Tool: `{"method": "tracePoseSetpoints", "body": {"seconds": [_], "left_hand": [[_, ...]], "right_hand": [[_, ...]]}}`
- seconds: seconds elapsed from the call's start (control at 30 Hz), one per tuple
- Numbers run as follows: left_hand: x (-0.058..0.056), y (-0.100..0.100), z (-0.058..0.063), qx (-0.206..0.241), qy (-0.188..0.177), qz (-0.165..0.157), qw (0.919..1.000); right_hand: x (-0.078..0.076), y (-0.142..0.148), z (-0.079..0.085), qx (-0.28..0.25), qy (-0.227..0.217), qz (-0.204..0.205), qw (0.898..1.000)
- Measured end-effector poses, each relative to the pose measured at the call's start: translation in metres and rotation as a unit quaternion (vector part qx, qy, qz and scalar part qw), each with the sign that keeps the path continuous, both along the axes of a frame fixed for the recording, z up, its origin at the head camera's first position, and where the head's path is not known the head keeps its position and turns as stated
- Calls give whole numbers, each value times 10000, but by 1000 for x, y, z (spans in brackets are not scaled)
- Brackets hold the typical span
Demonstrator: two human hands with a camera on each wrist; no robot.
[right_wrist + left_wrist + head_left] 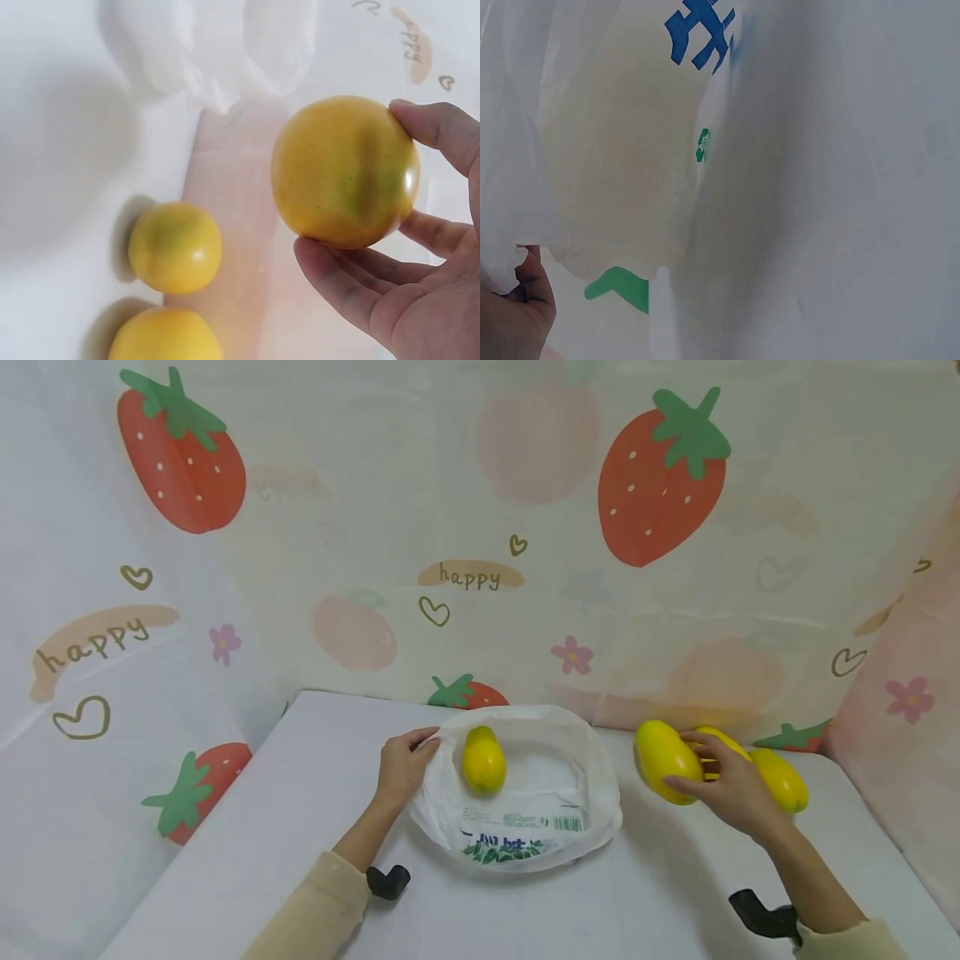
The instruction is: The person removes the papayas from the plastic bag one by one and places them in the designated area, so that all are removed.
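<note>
Head: left grip (403, 770) pinches bag (603, 827), right (731, 787) holds fruit (663, 758).

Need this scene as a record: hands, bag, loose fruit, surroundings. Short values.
left hand: pinches bag's left rim
right hand: grips one yellow fruit
white plastic bag: mouth open, blue and green print
bag contents: one yellow fruit visible
loose fruit: two more yellow fruits on white table, near right hand
backdrop: strawberry print

White tbl (495, 918) w/ plastic bag (602, 793) nr ctr, 2 yellow fruits (783, 779) on R.
</note>
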State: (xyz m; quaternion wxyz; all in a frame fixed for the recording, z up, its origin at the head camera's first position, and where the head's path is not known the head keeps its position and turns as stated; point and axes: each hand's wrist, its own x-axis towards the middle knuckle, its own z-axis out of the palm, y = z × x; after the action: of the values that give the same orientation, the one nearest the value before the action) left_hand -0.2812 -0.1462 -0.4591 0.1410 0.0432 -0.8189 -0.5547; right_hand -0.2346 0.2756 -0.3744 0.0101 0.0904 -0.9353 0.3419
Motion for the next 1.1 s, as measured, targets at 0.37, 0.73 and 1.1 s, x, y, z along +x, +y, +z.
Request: {"method": "tracePoseSetpoints", "body": {"seconds": [0.37, 0.73, 1.1], "left_hand": [[1, 0, 1, 9, -119, -5, 9999], [0, 1, 1, 69, -123, 42, 9999], [0, 2, -1, 65, -76, -12, 9999]], "right_hand": [[3, 13, -1, 152, -59, -168, 9997], [8, 31, -7, 520, -62, -294, 9982], [14, 41, -15, 895, 291, -375, 9949]]}}
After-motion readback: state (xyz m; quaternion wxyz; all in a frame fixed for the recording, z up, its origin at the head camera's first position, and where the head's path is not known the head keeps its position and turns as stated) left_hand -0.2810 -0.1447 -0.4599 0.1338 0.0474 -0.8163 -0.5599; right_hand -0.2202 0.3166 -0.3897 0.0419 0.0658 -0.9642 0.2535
